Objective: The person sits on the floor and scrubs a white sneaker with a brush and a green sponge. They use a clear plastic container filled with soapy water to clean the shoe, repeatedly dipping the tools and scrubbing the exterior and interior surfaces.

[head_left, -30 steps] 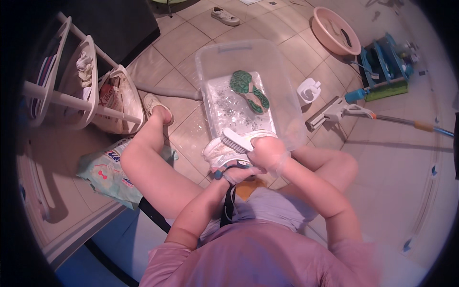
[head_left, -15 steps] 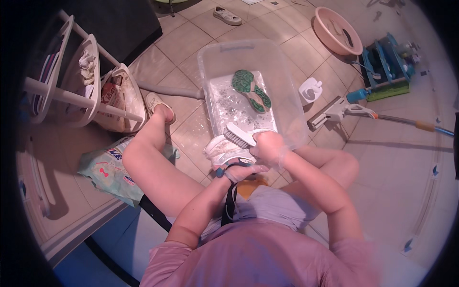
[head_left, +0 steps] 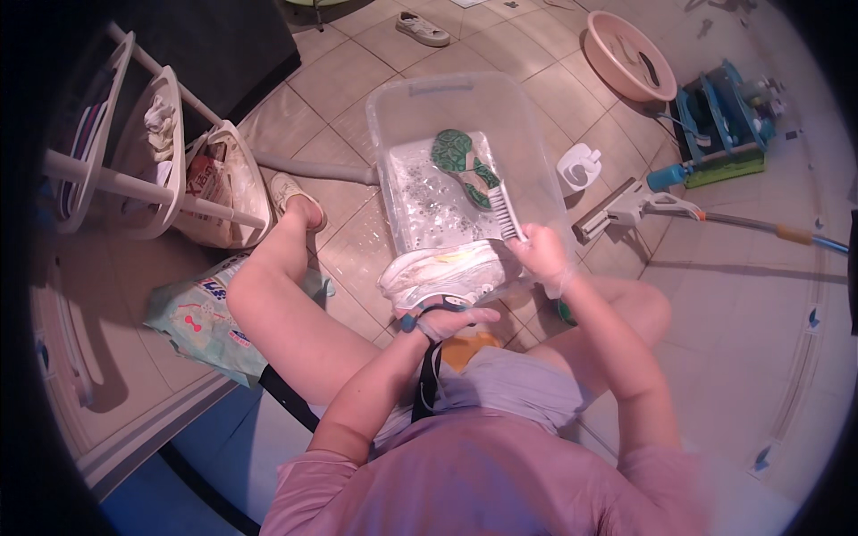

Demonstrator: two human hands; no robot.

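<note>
My left hand point(head_left: 451, 322), in a thin clear glove, holds a wet white shoe point(head_left: 447, 274) at the near end of the tub; its thumb shows, while the other fingers are hidden by the shoe. My gloved right hand point(head_left: 543, 256) grips a white scrub brush point(head_left: 506, 213), raised to the right of the shoe and apart from it. Inside the clear plastic tub point(head_left: 382, 134), another shoe with a green patterned sole point(head_left: 455, 152) lies sole up. Shallow water with bubbles covers the tub's bottom.
A white jug point(head_left: 579, 168) stands right of the tub, near a squeegee mop point(head_left: 630, 207). A pink basin point(head_left: 601, 45) and blue rack point(head_left: 726, 112) are at the far right. A tiered shelf point(head_left: 170, 134) and green bag point(head_left: 201, 313) stand left. A sneaker point(head_left: 423, 29) lies far off.
My right hand has lifted the brush off the shoe and swung it right and away, turning it more upright. The left hand and shoe stay nearly in place.
</note>
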